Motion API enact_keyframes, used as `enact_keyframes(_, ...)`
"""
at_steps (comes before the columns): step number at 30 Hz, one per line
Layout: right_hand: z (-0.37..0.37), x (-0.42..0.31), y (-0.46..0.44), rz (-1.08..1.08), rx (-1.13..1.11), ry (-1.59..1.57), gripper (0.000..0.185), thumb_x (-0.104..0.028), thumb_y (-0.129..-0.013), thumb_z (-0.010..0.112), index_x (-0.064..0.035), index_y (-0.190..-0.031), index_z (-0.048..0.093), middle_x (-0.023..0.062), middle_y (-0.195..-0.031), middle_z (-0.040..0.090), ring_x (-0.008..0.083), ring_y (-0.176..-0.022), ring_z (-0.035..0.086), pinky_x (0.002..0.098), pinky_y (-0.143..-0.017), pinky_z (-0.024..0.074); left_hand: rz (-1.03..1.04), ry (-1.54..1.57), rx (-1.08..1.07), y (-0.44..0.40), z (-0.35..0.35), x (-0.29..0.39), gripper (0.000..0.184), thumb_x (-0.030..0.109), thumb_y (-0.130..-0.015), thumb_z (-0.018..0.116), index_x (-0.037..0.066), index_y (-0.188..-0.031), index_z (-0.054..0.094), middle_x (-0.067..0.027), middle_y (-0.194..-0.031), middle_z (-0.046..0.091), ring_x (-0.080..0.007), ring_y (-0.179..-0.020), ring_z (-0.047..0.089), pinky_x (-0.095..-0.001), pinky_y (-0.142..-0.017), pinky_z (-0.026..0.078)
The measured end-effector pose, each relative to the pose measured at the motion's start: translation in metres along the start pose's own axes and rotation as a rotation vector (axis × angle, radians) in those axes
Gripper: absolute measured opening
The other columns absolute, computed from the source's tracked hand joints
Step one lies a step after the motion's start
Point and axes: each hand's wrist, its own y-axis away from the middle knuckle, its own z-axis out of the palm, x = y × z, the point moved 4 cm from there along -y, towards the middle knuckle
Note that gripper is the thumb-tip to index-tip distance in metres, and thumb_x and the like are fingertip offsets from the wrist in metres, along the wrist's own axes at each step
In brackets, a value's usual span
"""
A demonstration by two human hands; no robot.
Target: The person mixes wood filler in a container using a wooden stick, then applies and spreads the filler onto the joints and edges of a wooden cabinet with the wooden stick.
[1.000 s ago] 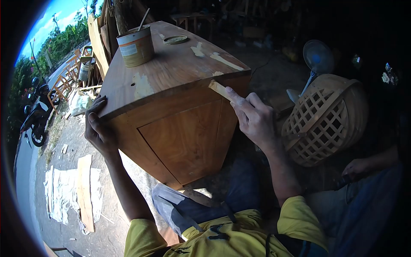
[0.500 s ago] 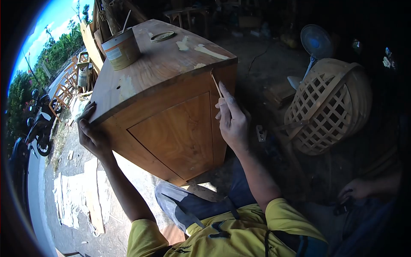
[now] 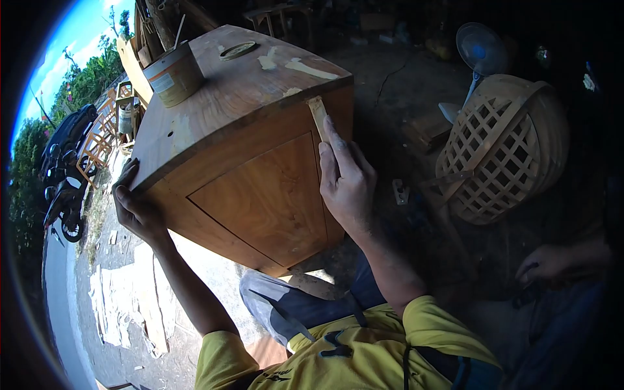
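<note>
A wooden cabinet (image 3: 260, 195) with an inset front panel stands before me, tilted in the view. My left hand (image 3: 138, 208) grips its left corner, fingers over the top edge and thumb on the front. In my right hand (image 3: 348, 179) is a flat wooden stick (image 3: 319, 118), pinched with the index finger along it. The stick's tip, smeared with pale paste, touches the front near the upper right edge. Pale filler patches (image 3: 312, 69) mark the cabinet top. There too sit an open can (image 3: 174, 81) with a thin stick in it and a round lid (image 3: 238, 51).
At right are a woven basket (image 3: 497, 149) and a fan (image 3: 481, 49). Another person's hand (image 3: 546, 263) shows at lower right. Motorcycles (image 3: 68, 208) and wooden chairs (image 3: 97, 143) stand at left, and pale sheets (image 3: 123, 302) lie on the ground.
My right hand has turned the stick so its broad face shows, and its tip has shifted slightly left along the edge. My left hand keeps its grip. The whole view has shifted a little.
</note>
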Motion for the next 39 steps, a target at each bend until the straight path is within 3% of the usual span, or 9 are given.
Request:
enact_keyframes(14, 0.003, 0.016, -0.001, -0.054, 0.052, 0.089, 0.050, -0.002, -0.104, 0.071, -0.0066, -0.154, 0.064, 0.0182, -0.091, 0.071, 0.0320, -0.075, 0.073, 0.0422, -0.065, 0.0585, 0.008, 0.017, 0.012, 0.000, 0.001, -0.001, 0.066, 0.038, -0.120, 0.029, -0.008, -0.125, 0.076, -0.0215, -0.128, 0.078, -0.0334, -0.126, 0.070, -0.0465, -0.117, 0.048)
enact_keyframes(16, -0.005, 0.017, 0.001, -0.002, 0.030, -0.019, 0.051, -0.001, -0.104, 0.071, -0.0075, -0.154, 0.064, 0.0182, -0.090, 0.070, 0.0306, -0.074, 0.072, 0.0417, -0.064, 0.0576, 0.006, -0.004, 0.011, 0.001, 0.000, 0.001, 0.067, 0.038, -0.120, 0.029, -0.008, -0.125, 0.076, -0.0213, -0.128, 0.078, -0.0332, -0.126, 0.070, -0.0465, -0.117, 0.047)
enact_keyframes(18, 0.003, 0.023, -0.008, -0.023, 0.062, 0.007, 0.052, -0.001, -0.104, 0.071, -0.0077, -0.154, 0.064, 0.0181, -0.089, 0.070, 0.0301, -0.073, 0.071, 0.0417, -0.063, 0.0571, 0.013, 0.022, 0.022, 0.000, 0.001, 0.002, 0.059, 0.029, -0.120, 0.028, -0.009, -0.121, 0.074, -0.0237, -0.125, 0.077, -0.0362, -0.123, 0.071, -0.0496, -0.115, 0.050)
enact_keyframes(22, -0.002, 0.027, -0.006, -0.031, 0.051, 0.055, 0.052, 0.000, -0.103, 0.071, -0.0073, -0.154, 0.063, 0.0177, -0.087, 0.069, 0.0291, -0.070, 0.069, 0.0421, -0.062, 0.0558, 0.034, 0.028, 0.021, -0.001, 0.002, -0.001, 0.060, 0.029, -0.120, 0.028, -0.008, -0.121, 0.075, -0.0233, -0.125, 0.077, -0.0358, -0.123, 0.071, -0.0497, -0.115, 0.050)
enact_keyframes(39, -0.009, 0.052, -0.008, -0.043, 0.112, 0.038, 0.052, -0.004, -0.102, 0.073, -0.0096, -0.153, 0.064, 0.0165, -0.089, 0.069, 0.0331, -0.075, 0.072, 0.0441, -0.063, 0.0584, 0.022, -0.040, 0.018, -0.001, -0.001, -0.001, 0.062, 0.033, -0.120, 0.027, -0.008, -0.122, 0.074, -0.0229, -0.127, 0.077, -0.0355, -0.124, 0.071, -0.0498, -0.115, 0.051)
